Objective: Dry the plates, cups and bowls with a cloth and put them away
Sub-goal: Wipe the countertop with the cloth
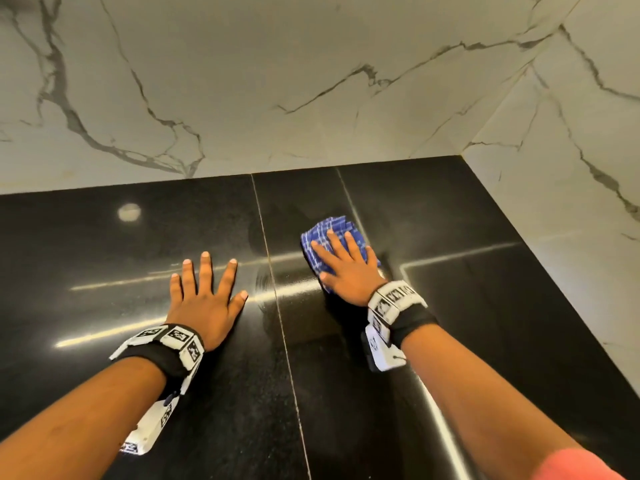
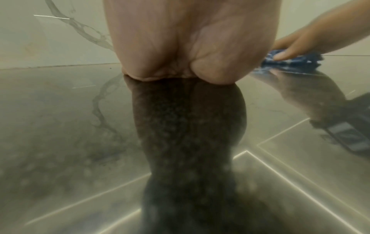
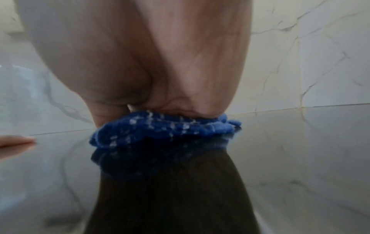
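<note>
A folded blue checked cloth (image 1: pixel 332 233) lies on the glossy black counter (image 1: pixel 138 254). My right hand (image 1: pixel 341 259) presses flat on the cloth with its fingers straight and spread. The right wrist view shows my right hand (image 3: pixel 160 88) bearing down on the cloth (image 3: pixel 160 131). My left hand (image 1: pixel 207 289) lies flat on the bare counter to the left of the cloth, fingers spread, holding nothing. In the left wrist view my left hand (image 2: pixel 190 47) rests on the counter, and the cloth (image 2: pixel 290 61) shows at the right. No plates, cups or bowls are in view.
White marble wall (image 1: pixel 277 81) runs behind the counter and meets a side wall (image 1: pixel 571 168) at the back right corner. Thin seams (image 1: pixel 277 289) cross the counter. A faint wet smear (image 1: pixel 266 282) shows between my hands.
</note>
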A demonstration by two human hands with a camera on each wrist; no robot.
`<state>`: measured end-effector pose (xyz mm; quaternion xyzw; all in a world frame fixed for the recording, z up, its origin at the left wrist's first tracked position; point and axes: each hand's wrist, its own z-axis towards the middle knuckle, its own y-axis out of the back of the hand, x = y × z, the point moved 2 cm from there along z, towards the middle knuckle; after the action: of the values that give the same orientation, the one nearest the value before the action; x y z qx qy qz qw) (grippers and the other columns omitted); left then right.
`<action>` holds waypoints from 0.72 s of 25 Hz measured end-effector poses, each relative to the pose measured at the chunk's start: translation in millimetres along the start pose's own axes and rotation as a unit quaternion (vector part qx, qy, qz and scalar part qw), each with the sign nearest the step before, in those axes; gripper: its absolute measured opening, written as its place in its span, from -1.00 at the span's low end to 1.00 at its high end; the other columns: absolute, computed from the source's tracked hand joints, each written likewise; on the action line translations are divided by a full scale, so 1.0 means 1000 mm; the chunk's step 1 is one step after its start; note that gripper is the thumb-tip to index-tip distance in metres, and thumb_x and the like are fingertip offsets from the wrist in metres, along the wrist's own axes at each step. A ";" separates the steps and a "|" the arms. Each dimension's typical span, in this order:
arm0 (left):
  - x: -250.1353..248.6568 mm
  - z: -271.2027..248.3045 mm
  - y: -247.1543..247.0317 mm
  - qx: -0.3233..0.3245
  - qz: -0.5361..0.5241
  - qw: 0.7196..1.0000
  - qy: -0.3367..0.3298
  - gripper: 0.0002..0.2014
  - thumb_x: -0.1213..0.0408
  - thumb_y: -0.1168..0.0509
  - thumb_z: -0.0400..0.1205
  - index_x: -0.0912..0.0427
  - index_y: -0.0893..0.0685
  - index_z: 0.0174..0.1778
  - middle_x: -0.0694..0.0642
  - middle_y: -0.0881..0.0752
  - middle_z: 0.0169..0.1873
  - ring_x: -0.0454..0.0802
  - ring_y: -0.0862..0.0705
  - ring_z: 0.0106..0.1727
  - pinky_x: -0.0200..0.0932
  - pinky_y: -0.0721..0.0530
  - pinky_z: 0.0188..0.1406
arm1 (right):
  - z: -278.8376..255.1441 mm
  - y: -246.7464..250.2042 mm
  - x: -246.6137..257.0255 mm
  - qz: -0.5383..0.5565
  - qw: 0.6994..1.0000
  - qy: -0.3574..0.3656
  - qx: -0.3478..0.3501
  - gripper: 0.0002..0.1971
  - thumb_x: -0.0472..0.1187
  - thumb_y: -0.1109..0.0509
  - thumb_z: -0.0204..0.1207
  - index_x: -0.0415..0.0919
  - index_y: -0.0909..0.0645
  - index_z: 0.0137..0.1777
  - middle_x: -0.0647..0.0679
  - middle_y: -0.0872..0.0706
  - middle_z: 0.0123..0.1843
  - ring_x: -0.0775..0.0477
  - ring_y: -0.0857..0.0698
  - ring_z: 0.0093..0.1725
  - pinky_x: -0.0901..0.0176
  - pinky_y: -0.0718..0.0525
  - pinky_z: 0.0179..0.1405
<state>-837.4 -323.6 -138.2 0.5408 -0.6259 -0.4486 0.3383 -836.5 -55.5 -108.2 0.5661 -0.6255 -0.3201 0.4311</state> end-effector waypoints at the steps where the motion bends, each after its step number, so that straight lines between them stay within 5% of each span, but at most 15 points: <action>1: 0.003 -0.001 0.000 0.002 0.003 1.000 0.002 -0.35 -0.21 0.27 0.72 -0.13 0.33 0.69 0.23 0.34 0.69 0.38 0.30 0.68 0.29 0.23 0.63 | -0.012 -0.005 -0.008 0.002 1.000 0.026 0.002 -0.39 0.12 -0.06 0.72 0.32 0.19 0.66 0.15 0.33 0.71 -0.08 0.36 0.68 -0.32 0.28 0.58; 3: 0.006 -0.001 -0.001 0.000 -0.007 1.000 -0.001 -0.35 -0.22 0.28 0.71 -0.13 0.31 0.70 0.23 0.32 0.69 0.38 0.29 0.68 0.30 0.22 0.63 | -0.030 -0.006 -0.040 0.010 1.000 0.018 0.014 -0.38 0.13 -0.07 0.72 0.33 0.20 0.65 0.20 0.34 0.70 -0.02 0.37 0.67 -0.26 0.29 0.58; 6: 0.005 -0.003 -0.004 -0.029 -0.022 0.999 -0.009 -0.32 -0.26 0.38 0.67 -0.09 0.22 0.71 0.25 0.23 0.71 0.39 0.22 0.69 0.30 0.19 0.62 | -0.023 0.010 -0.093 0.044 0.993 -0.108 0.015 -0.38 0.13 -0.04 0.73 0.29 0.21 0.66 0.16 0.34 0.71 -0.07 0.33 0.69 -0.29 0.24 0.60; 9: 0.002 -0.003 0.000 -0.024 -0.028 0.999 -0.003 -0.23 -0.28 0.39 0.56 -0.09 0.16 0.72 0.24 0.17 0.72 0.40 0.18 0.69 0.30 0.18 0.61 | 0.018 0.035 -0.087 0.063 0.977 -0.205 0.001 -0.38 0.12 0.02 0.73 0.21 0.25 0.68 0.04 0.34 0.72 -0.20 0.32 0.69 -0.40 0.17 0.60; 11: 0.000 -0.004 0.002 -0.023 -0.026 0.999 0.000 -0.25 -0.28 0.38 0.58 -0.10 0.18 0.72 0.24 0.19 0.72 0.39 0.20 0.69 0.29 0.19 0.62 | 0.030 0.035 -0.059 0.059 0.980 -0.191 -0.009 -0.38 0.11 0.02 0.73 0.20 0.24 0.68 0.01 0.33 0.72 -0.24 0.32 0.68 -0.44 0.17 0.59; 14: 0.000 -0.003 0.001 -0.007 0.005 1.000 0.007 -0.35 -0.24 0.29 0.71 -0.13 0.28 0.70 0.23 0.28 0.70 0.37 0.25 0.69 0.29 0.20 0.64 | 0.001 0.008 -0.029 0.025 0.998 -0.060 -0.018 -0.39 0.11 -0.04 0.72 0.29 0.18 0.67 0.11 0.32 0.72 -0.14 0.33 0.69 -0.36 0.23 0.59; 16: 0.004 -0.004 0.001 0.007 0.009 1.000 0.005 -0.34 -0.23 0.26 0.72 -0.13 0.32 0.69 0.22 0.32 0.69 0.36 0.29 0.69 0.28 0.22 0.63 | -0.030 -0.004 -0.044 0.023 1.000 -0.009 -0.008 -0.38 0.12 -0.08 0.71 0.34 0.17 0.65 0.20 0.32 0.70 -0.04 0.34 0.68 -0.27 0.26 0.59; 18: 0.007 -0.005 0.004 0.022 -0.009 1.000 0.003 -0.34 -0.24 0.27 0.71 -0.14 0.34 0.68 0.21 0.35 0.69 0.35 0.32 0.68 0.27 0.25 0.63 | -0.054 -0.006 -0.081 0.042 0.998 -0.039 0.013 -0.37 0.14 -0.09 0.71 0.36 0.21 0.63 0.24 0.35 0.68 0.00 0.36 0.67 -0.24 0.28 0.58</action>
<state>-835.8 -331.8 -133.6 0.5553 -0.6297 -0.4363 0.3238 -786.2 27.6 -105.4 0.5320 -0.6693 -0.3149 0.4121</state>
